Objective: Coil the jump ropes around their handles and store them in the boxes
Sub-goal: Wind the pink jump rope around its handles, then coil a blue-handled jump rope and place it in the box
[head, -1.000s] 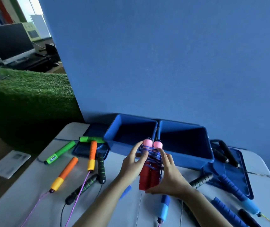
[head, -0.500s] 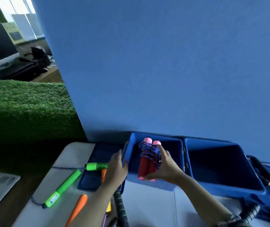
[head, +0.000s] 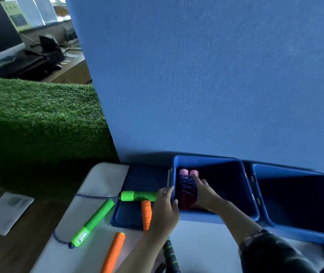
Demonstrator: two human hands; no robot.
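Observation:
The red jump rope bundle (head: pixel 186 187), two red handles with pink caps wrapped in blue-purple cord, is inside the left blue box (head: pixel 214 160), against its left wall. My right hand (head: pixel 203 194) reaches into the box and holds the bundle from the right side. My left hand (head: pixel 164 210) rests against the box's front-left corner, thumb at the rim. The right blue box (head: pixel 287 169) stands beside it.
A blue lid (head: pixel 143 180) lies left of the boxes with a green handle (head: pixel 137 196) and an orange handle (head: pixel 146 213) across it. Another green handle (head: pixel 93 222), an orange handle (head: pixel 113 253) and a black-green handle (head: pixel 170 255) lie on the white table (head: pixel 102 174). Blue wall behind, fake grass at left.
My right hand has lowered the red bundle from above the box rim down into the left box. My left hand has moved to the box's front-left corner. The view has shifted right.

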